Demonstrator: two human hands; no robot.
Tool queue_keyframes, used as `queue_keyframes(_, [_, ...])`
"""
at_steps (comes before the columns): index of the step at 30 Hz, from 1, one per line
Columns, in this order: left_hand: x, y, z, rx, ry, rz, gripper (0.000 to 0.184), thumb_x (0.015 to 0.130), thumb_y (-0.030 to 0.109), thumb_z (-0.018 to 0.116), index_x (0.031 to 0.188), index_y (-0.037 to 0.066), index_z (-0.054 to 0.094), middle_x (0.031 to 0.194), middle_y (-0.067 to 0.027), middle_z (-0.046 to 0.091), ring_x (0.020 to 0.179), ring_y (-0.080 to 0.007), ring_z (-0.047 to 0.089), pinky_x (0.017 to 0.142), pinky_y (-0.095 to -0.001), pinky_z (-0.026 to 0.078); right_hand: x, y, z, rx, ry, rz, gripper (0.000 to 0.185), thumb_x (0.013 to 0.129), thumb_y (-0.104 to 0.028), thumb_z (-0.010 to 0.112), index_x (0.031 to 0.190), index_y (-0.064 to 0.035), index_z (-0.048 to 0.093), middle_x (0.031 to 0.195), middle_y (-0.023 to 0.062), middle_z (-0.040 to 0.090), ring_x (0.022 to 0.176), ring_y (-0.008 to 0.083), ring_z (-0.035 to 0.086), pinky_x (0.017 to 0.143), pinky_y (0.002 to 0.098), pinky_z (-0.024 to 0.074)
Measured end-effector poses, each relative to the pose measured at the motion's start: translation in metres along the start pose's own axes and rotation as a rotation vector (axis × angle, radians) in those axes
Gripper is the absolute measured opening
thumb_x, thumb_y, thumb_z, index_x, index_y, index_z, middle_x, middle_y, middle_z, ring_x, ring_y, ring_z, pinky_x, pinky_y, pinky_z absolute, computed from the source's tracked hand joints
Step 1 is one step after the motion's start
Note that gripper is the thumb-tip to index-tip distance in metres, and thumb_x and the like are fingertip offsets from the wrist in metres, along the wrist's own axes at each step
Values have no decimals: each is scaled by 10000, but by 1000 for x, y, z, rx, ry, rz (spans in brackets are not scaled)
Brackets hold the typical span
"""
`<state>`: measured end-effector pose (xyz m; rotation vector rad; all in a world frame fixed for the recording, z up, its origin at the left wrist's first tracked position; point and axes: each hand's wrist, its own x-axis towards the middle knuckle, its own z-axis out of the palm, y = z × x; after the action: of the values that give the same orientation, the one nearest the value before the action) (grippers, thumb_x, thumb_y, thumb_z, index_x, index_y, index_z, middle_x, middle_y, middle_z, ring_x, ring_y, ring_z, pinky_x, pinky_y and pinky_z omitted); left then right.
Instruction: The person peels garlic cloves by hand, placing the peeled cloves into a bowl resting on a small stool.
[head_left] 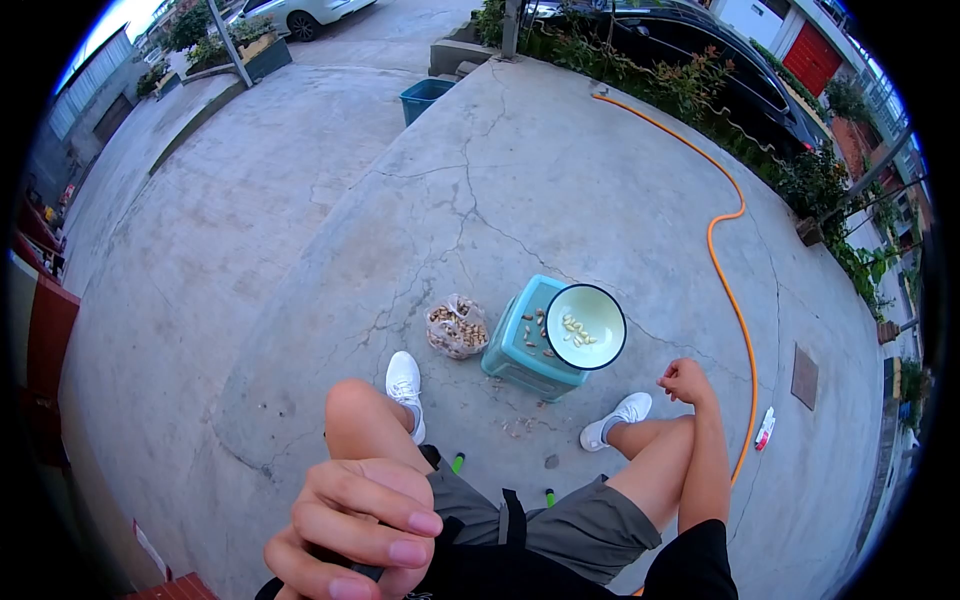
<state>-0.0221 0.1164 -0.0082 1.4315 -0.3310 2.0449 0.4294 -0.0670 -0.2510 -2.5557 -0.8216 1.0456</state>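
My left hand is large and close to the camera at the lower left. Its fingers are curled round a small dark thing, mostly hidden. Beside my knee on the right, my right hand has its fingers curled in; anything inside is hidden. A pale bowl with a dark rim rests on a turquoise stool between my feet. In the bowl lie several whitish pieces that look like peeled garlic cloves. Brownish pieces lie on the stool beside it. Left of the stool stands a clear plastic bag filled with similar brownish pieces.
An orange hose winds along the concrete ground on the right. Near it lies a red-and-white object. A blue bin stands farther off. Plants and a dark car line the far right; a white car is far left.
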Motion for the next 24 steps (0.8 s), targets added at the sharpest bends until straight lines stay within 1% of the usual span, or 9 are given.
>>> queue_keyframes(1, [0, -1, 0, -7, 12, 26, 576, 994, 588, 317, 1447, 257, 448, 1130, -121, 548, 778, -284, 578, 543, -415, 520, 0, 0, 0, 2, 3, 0, 204, 800, -137, 758, 772, 21, 632, 634, 96, 653, 502, 170, 621, 452, 318, 471])
queue_keyframes(5, [0, 0, -1, 9, -10, -1, 585, 996, 596, 325, 1458, 255, 432, 1137, -115, 545, 774, -281, 579, 539, -409, 527, -2, -4, -1, -13, -6, -1, 201, 801, -135, 754, 767, 24, 635, 636, 98, 657, 505, 173, 627, 455, 319, 474])
queue_keyframes(13, [-1, -4, 1, 2, 22, 50, 561, 1007, 576, 330, 1460, 257, 419, 1145, -113, 542, 770, -276, 583, 545, -403, 527, -3, -4, -2, -5, -2, 4, 201, 796, -138, 752, 768, 28, 643, 633, 106, 656, 507, 176, 631, 463, 322, 481])
queue_keyframes(16, [0, 0, -2, 5, -7, 22, 559, 1007, 576, 330, 1460, 259, 417, 1144, -113, 541, 772, -275, 582, 546, -400, 526, -3, -5, -2, -25, 7, 4, 200, 796, -139, 752, 765, 25, 644, 631, 103, 655, 509, 175, 631, 461, 325, 480])
queue_keyframes(20, [-1, -2, 1, -6, 21, 44, 559, 1005, 581, 326, 1451, 262, 429, 1141, -114, 543, 773, -278, 582, 546, -406, 520, -5, -9, -2, -33, 7, 8, 198, 797, -139, 750, 763, 24, 644, 629, 101, 653, 512, 175, 631, 461, 327, 480])
queue_keyframes(24, [-1, 1, 2, -5, 24, 13, 570, 997, 594, 317, 1444, 262, 443, 1136, -116, 543, 771, -286, 577, 547, -416, 515, -4, -6, -2, -25, -2, 17, 195, 797, -138, 747, 762, 24, 643, 624, 99, 651, 514, 173, 630, 461, 324, 482])
